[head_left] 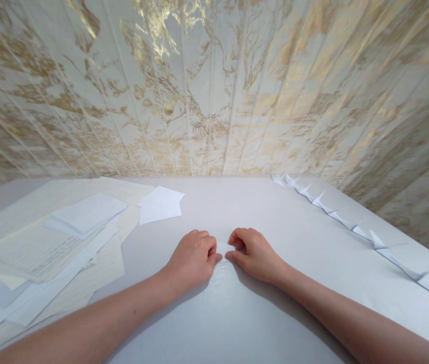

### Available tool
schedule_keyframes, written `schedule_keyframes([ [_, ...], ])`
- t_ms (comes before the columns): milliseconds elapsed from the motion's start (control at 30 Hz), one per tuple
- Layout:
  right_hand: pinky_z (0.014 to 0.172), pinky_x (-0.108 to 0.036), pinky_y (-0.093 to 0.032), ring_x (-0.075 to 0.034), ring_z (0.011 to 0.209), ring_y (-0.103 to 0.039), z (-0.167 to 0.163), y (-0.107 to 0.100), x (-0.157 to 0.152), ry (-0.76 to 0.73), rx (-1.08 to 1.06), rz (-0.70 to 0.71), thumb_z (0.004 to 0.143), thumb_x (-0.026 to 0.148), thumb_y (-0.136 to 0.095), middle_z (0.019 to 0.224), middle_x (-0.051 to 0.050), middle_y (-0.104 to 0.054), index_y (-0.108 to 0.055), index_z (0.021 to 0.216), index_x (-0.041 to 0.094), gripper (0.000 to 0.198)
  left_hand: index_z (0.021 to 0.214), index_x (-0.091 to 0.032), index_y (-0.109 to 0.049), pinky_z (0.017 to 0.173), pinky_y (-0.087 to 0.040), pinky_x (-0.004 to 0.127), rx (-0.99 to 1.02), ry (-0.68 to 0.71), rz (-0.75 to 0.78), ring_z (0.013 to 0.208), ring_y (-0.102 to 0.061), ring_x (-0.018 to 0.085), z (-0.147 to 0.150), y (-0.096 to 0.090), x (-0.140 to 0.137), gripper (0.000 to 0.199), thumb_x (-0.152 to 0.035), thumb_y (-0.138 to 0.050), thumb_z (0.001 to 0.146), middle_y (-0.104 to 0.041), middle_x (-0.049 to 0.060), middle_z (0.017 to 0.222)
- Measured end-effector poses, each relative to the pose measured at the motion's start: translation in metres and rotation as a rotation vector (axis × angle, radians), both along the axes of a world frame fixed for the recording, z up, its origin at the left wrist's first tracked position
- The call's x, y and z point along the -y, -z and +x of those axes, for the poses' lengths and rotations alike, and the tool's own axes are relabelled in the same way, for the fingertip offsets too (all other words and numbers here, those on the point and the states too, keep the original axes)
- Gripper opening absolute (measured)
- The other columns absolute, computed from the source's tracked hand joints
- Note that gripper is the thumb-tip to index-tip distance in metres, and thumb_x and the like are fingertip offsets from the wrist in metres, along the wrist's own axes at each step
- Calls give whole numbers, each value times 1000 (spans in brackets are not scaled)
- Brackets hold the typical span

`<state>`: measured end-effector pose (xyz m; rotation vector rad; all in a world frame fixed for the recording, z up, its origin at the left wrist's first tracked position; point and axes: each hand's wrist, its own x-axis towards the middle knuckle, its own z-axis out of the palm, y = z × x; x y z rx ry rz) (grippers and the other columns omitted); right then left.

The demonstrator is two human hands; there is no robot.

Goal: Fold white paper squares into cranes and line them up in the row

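A small piece of white folded paper (225,248) lies between my two hands, low over the white table (214,318). Its left side is pinched by my left hand (198,257), fingers curled and thumb pressed in. My right hand (254,254) has its thumb and bent fingers at the paper's right edge, closed on it. The knuckles cover much of the paper, so its full shape is hidden.
Several folded white paper pieces (338,218) stand in a row along the table's right edge. At left lie overlapping sheets (108,273), some printed, with a few white sheets (163,205) near the back. A gold-patterned wall (207,101) rises behind.
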<state>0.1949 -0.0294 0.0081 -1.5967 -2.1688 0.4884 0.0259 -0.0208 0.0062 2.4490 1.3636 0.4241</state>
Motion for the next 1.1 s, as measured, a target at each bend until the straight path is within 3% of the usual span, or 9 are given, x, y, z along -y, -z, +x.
schedule_keyframes([
  [133, 65, -26, -34, -14, 66, -47, 2, 0, -3, -15, -23, -6, 69, 18, -61, 66, 1, -56, -58, 77, 17, 9, 61, -18, -51, 63, -34, 29, -18, 11, 12, 67, -48, 16, 0, 0, -1, 17, -24, -56, 75, -52, 0, 64],
  [333, 65, -25, -37, -13, 67, -50, 10, -5, -4, -111, -137, -129, 70, 15, -60, 69, 0, -59, -61, 70, 16, 2, 63, -17, -53, 64, -34, 29, -17, 30, 11, 69, -48, 17, 0, -1, -1, 14, -23, -54, 76, -52, 1, 65],
  [467, 71, -28, -36, -16, 75, -51, 9, -6, -3, -101, -66, -106, 61, 22, -71, 73, -1, -61, -64, 70, 17, 12, 64, -17, -56, 66, -34, 28, 23, 48, -22, 69, -48, 16, -1, -1, -2, 16, -23, -51, 78, -53, 1, 65],
  [700, 71, -28, -36, -15, 72, -50, 5, -7, -3, -108, -39, -90, 68, 17, -64, 68, 0, -59, -62, 62, 16, 6, 66, -19, -60, 68, -34, 28, 50, 66, -84, 72, -48, 16, -4, -3, -2, 14, -29, -69, 63, -55, -1, 67],
  [1100, 71, -28, -34, -16, 74, -49, 2, -7, -1, -79, 1, -91, 70, 16, -57, 68, -1, -58, -59, 60, 16, 10, 61, -18, -59, 70, -35, 29, 45, 30, -81, 74, -50, 17, -2, -4, -1, 11, -23, -60, 71, -57, 1, 69],
])
